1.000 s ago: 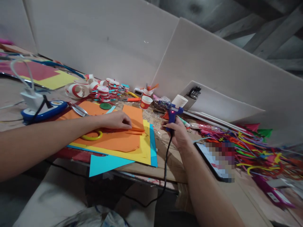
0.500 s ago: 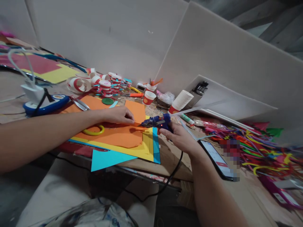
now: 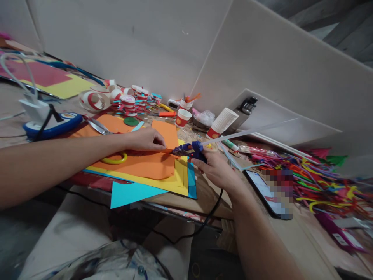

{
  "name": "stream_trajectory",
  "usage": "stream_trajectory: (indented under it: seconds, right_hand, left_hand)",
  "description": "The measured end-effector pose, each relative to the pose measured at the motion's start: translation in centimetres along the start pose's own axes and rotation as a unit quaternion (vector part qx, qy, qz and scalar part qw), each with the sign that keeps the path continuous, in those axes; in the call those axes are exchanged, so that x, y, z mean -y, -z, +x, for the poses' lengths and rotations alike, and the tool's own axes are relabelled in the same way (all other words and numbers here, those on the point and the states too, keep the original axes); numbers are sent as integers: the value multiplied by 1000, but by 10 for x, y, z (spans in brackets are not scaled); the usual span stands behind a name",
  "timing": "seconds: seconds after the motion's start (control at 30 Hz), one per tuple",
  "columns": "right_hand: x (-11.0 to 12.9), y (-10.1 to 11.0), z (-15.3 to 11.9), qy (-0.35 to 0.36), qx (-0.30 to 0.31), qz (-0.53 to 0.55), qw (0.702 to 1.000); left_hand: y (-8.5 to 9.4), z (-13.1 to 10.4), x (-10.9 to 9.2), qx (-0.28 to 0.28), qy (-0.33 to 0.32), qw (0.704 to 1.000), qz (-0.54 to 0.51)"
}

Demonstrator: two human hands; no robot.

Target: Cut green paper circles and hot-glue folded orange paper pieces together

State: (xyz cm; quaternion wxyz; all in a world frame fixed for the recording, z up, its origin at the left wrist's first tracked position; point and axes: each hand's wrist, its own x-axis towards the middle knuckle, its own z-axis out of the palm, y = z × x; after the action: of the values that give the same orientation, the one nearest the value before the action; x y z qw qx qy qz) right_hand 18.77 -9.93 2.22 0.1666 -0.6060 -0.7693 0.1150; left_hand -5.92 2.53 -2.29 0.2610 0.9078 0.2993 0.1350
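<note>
My right hand [image 3: 217, 166] is wrapped around a blue glue gun [image 3: 190, 150], a clear glue stick [image 3: 247, 133] jutting from its back. The nozzle points left and meets an edge of orange paper close to my left fingertips. My left hand [image 3: 148, 139] is closed, pinching a piece of orange paper [image 3: 168, 150] whose shape is mostly hidden. Beneath lie an orange sheet [image 3: 151, 167], a yellow sheet [image 3: 183, 182] and blue sheets [image 3: 191, 181]. Scissors [image 3: 115, 158] with a yellow handle lie under my left forearm, partly covered.
Decorated paper cups [image 3: 128, 105], a cup stack [image 3: 223, 122] and a cutter [image 3: 166, 114] stand or lie at the back. A blue power strip [image 3: 55, 126] is left. On the right are a phone [image 3: 266, 194] and pipe cleaners [image 3: 314, 175]. The gun's black cord [image 3: 208, 222] hangs over the table edge.
The glue gun and my right hand have shifted slightly left, bringing the nozzle nearer my left fingers. My left hand keeps its pinch on the orange paper. The view has tilted a little.
</note>
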Motion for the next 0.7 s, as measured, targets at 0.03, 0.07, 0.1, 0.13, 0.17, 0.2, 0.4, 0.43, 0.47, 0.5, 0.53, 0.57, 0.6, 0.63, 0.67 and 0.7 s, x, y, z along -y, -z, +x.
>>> stream_trajectory:
  seconds: [0.03,0.07,0.1,0.13,0.17,0.2,0.4,0.43,0.47,0.5,0.53,0.57,0.6,0.63,0.67,0.7]
  right_hand:
    - [0,0,0,-3,1,-8,1000]
    - [0,1,-1,-6,3,-11,1000]
    - [0,2,-1,-10,5,-13,1000]
    - [-1,3,-1,-16,8,-14,1000]
    - [-2,4,-2,-21,6,-18,1000]
    - [-3,5,-2,-25,2,-23,999]
    - [-3,7,-3,-38,-5,-66,997]
    - [-2,7,-3,-39,-4,-70,997]
    - [0,6,-3,-40,-2,-70,997]
    - [2,5,-3,-43,0,-66,997]
    - [4,4,-2,-44,3,-58,997]
    - [6,2,-2,-43,5,-49,998]
    - [7,1,-2,-41,5,-41,998]
    - [9,0,-2,-36,0,-36,999]
    - [10,-1,-1,-31,-6,-34,999]
    - [10,-2,-1,-26,-12,-35,999]
  left_hand:
    - [0,0,-1,2,-2,1000,1]
    - [1,0,-2,4,-3,1000,2]
    - [1,0,-2,4,-5,1000,3]
    - [1,0,-3,4,-8,1000,6]
    - [1,0,-3,3,-10,1000,8]
    - [1,0,-2,1,-12,1000,10]
    - [-1,0,2,-3,-11,1000,5]
    - [-1,0,1,-2,-9,1000,5]
    - [-1,0,1,-1,-6,1000,5]
    - [0,0,-1,-1,-2,1000,6]
    - [0,0,-2,-1,4,1000,7]
    - [1,0,-3,0,13,1000,6]
    - [1,0,-4,0,22,1000,6]
    - [2,0,-5,1,30,1000,5]
    - [2,0,-5,2,35,999,4]
    - [2,0,-6,3,37,999,4]
